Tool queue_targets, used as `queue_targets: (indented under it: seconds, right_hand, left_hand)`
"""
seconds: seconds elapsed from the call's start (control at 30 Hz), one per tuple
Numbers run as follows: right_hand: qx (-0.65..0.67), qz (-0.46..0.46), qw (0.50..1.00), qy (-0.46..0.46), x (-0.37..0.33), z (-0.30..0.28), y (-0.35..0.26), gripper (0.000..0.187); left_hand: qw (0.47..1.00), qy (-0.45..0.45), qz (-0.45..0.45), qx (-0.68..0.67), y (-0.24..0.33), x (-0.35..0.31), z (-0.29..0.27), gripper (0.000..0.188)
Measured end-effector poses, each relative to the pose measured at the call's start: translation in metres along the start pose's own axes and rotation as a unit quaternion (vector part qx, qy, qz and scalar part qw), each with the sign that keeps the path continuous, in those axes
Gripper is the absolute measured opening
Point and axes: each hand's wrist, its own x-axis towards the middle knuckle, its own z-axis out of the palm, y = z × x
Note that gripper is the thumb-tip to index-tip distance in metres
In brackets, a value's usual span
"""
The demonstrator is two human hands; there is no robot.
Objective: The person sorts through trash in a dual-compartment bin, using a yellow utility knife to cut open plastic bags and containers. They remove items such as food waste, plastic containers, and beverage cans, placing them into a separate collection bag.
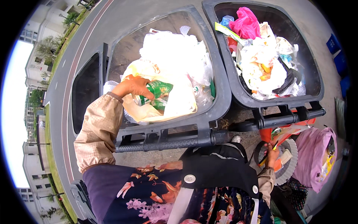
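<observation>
My left hand [137, 86] reaches into the grey wheeled bin [220, 100] on the left. Its fingers are closed on a shiny green package [160, 89], which lies in an opened yellowish plastic bag [164, 116]. White plastic bags [171, 48] fill the bin behind it. Low on the right, my right hand [273, 154] is closed around a thin yellow and black handle [262, 162]; what is on the handle's end cannot be made out. Beside that hand are a red-orange bag [265, 134] and a pale ribbed round container [292, 164].
A second grey bin [317, 71] stands close on the right, heaped with white bags and a bright pink bag [245, 23]. A pink cloth bag [313, 156] sits at the lower right. Blue containers [340, 61] stand at the far right. A road [61, 97] runs along the left.
</observation>
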Motion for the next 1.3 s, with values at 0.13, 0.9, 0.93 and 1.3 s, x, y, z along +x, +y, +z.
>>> queue_targets:
  seconds: [0.13,0.9,0.93,1.3]
  right_hand:
    - [0.037,-0.098,0.994,-0.032,-0.029,-0.008,-0.075,0.018]
    - [0.331,-0.135,0.895,-0.267,-0.03,0.081,-0.274,0.024]
    - [0.354,-0.145,0.891,-0.245,-0.028,0.069,-0.268,0.022]
    - [0.366,-0.099,0.921,-0.089,-0.025,-0.012,-0.192,0.02]
  left_hand:
    - [0.994,0.004,0.004,-0.111,-0.011,-0.032,-0.002,0.069]
    - [0.773,0.172,0.413,-0.449,0.264,0.066,-0.045,0.063]
    - [0.772,0.278,0.396,-0.413,0.29,0.076,-0.044,0.073]
    - [0.691,0.489,0.426,0.32,0.411,0.178,0.093,0.069]
